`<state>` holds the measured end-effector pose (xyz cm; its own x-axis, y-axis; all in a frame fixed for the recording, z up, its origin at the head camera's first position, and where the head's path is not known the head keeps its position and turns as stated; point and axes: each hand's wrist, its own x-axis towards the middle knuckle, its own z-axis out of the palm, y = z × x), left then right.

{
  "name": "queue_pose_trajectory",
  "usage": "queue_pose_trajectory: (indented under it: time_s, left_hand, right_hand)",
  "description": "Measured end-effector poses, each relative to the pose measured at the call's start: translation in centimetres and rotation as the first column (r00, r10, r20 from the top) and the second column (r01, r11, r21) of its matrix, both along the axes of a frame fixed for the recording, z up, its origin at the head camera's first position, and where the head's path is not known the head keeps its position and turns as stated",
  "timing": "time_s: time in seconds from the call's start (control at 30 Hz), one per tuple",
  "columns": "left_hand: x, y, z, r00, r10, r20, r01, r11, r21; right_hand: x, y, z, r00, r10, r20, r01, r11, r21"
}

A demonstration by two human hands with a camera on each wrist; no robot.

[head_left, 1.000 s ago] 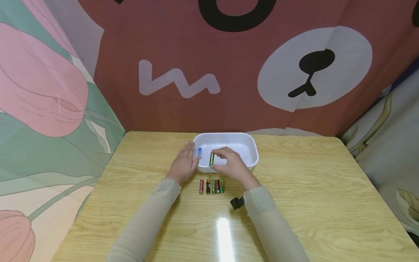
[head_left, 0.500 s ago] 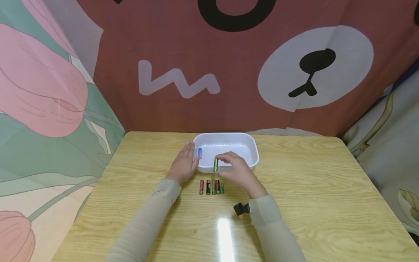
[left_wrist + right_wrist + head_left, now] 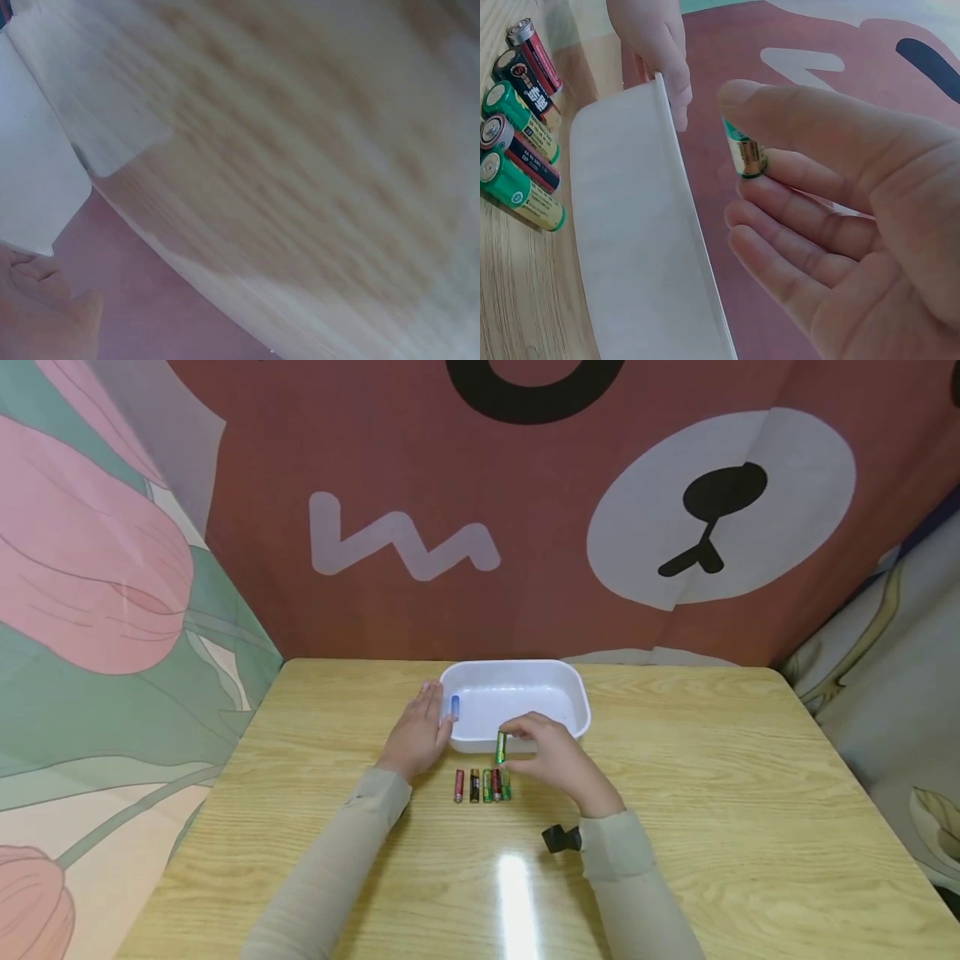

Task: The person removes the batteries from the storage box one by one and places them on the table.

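In the head view my right hand (image 3: 551, 756) pinches a green battery (image 3: 501, 747) upright between thumb and finger, over the front rim of a white plastic bin (image 3: 583, 706). The right wrist view shows the thumb covering this battery's upper end, with the other fingers spread below. My left hand (image 3: 416, 735) rests against the bin's left side, fingers stretched along it and thumb by the front left corner. Inside the bin, at the left, lies a blue battery (image 3: 455, 707). The left wrist view shows only a part of the left hand (image 3: 45, 315) beside the bin's white wall.
Several batteries lie in a row before the bin: a red battery (image 3: 459, 786), a black battery (image 3: 474, 786), then green and dark red ones (image 3: 496, 785) close together. The wooden table (image 3: 712, 793) reaches back to a printed cloth (image 3: 525, 610).
My right hand has drawn back and slightly right with the green battery, from above the bin's inside to its front rim. My left hand has stayed at the bin's side.
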<state>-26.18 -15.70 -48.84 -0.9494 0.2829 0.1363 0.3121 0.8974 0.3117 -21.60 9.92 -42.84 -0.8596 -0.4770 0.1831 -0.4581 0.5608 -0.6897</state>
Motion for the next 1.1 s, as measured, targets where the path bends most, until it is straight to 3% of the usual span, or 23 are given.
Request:
queue_pose_trajectory:
  time_s: [0.27, 0.5, 0.77, 1.1]
  left_hand:
    - [-0.06, -0.28, -0.24, 1.000, 0.009, 0.013, -0.009, 1.000, -0.016]
    - [0.02, -0.42, -0.13, 0.999, 0.013, 0.037, -0.012, 1.000, -0.020]
    - [-0.03, -0.20, -0.22, 1.000, 0.006, 0.001, -0.006, 1.000, -0.006]
    - [-0.06, -0.02, -0.05, 1.000, 0.014, 0.019, -0.013, 1.000, -0.018]
  right_hand:
    - [-0.05, 0.30, -0.20, 0.996, 0.025, 0.087, -0.027, 0.999, 0.025]
    - [0.01, 0.44, -0.20, 0.995, 0.052, 0.084, -0.059, 0.994, 0.093]
    - [0.09, 0.78, -0.25, 0.991, 0.081, 0.107, -0.097, 0.984, 0.149]
    - [0.22, 0.80, -0.66, 0.977, 0.051, 0.205, -0.091, 0.978, 0.190]
